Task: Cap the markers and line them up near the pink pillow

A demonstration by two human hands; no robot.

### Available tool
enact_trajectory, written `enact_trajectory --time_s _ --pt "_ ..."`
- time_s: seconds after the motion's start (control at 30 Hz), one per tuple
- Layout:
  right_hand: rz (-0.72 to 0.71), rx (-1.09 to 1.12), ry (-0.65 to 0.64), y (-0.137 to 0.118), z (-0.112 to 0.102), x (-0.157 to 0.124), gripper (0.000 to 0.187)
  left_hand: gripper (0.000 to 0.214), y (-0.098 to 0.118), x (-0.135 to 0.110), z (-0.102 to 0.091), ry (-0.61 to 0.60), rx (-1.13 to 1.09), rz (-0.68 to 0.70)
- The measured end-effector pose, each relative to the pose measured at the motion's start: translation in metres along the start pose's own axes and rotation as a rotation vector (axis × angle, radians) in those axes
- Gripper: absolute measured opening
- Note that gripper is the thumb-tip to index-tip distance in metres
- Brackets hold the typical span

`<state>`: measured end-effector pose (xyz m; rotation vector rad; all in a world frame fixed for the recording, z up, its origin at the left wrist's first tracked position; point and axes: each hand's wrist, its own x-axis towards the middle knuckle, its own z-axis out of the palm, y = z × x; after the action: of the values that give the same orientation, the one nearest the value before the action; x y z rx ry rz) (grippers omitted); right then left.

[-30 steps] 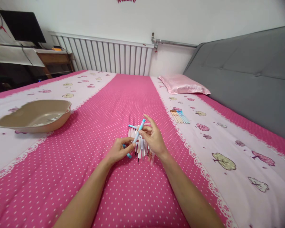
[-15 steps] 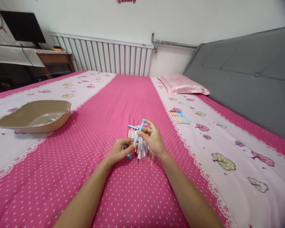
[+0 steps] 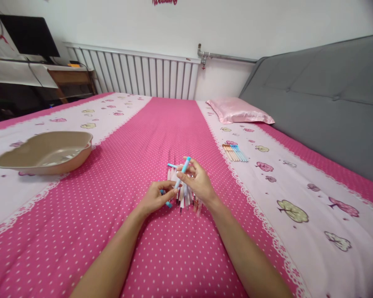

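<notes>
Pink bedspread (image 3: 118,174) is lying under me; my left hand (image 3: 155,198) and right hand (image 3: 199,182) are pinching one blue pen (image 3: 180,174) over the loose pile (image 3: 183,194), while only a small row (image 3: 235,152) is lying sorted far right

A home bedroom. A bed (image 3: 161,136) with pink sheet, a satin pillow (image 3: 239,110) and grey padded headboard (image 3: 323,99) show it. The dark screen (image 3: 29,37) is probably a television.

Bright, even light, soft shadows; wide-angle bending and dark corners.
</notes>
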<state>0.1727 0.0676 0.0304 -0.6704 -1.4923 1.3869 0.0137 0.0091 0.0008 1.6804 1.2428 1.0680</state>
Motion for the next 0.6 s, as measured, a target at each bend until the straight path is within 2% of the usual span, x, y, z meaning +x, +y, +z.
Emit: enact_trajectory --time_s 0.1,0.2,0.6 --pt "0.031 0.135 -0.101 -0.0036 -0.0006 -0.0008 0.053 0.041 -0.0023 0.0006 0.0000 -0.005 -0.039 0.007" --pt "0.034 0.176 -0.131 -0.0025 -0.0023 -0.0001 0.049 0.041 -0.0037 0.0006 0.0000 0.005 -0.054 -0.001" --pt "0.107 0.122 0.007 0.0029 -0.0032 0.0025 0.051 0.041 -0.0043 -0.0003 0.0006 -0.003 -0.049 -0.002"
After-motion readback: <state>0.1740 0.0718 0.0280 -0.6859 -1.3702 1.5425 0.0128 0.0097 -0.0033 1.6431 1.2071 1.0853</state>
